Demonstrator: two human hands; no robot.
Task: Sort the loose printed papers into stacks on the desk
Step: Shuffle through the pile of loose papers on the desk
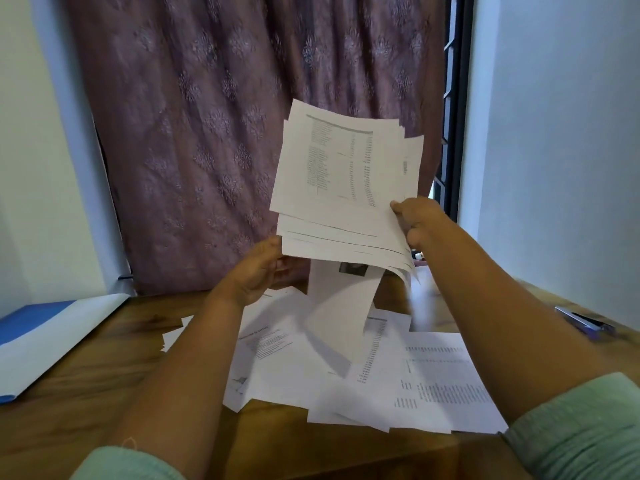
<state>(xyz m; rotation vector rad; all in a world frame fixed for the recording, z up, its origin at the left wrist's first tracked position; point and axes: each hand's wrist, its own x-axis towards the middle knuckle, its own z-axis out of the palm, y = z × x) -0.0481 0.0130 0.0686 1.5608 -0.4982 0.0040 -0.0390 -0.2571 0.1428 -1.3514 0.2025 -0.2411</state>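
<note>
A thick bundle of printed papers (341, 181) is held up in the air above the wooden desk (104, 372), its top sheet showing columns of small print. My left hand (258, 270) grips the bundle's lower left corner from below. My right hand (414, 220) pinches its lower right edge, thumb on the top sheet. One sheet with a small dark picture (341, 299) hangs blurred beneath the bundle. Several loose printed papers (377, 379) lie scattered and overlapping on the desk under my arms.
A blue and white folder (52, 334) lies at the desk's left edge. A pen (585, 322) rests near the right edge. A patterned mauve curtain (214, 133) hangs behind the desk, with a dark window frame (453, 98) to its right.
</note>
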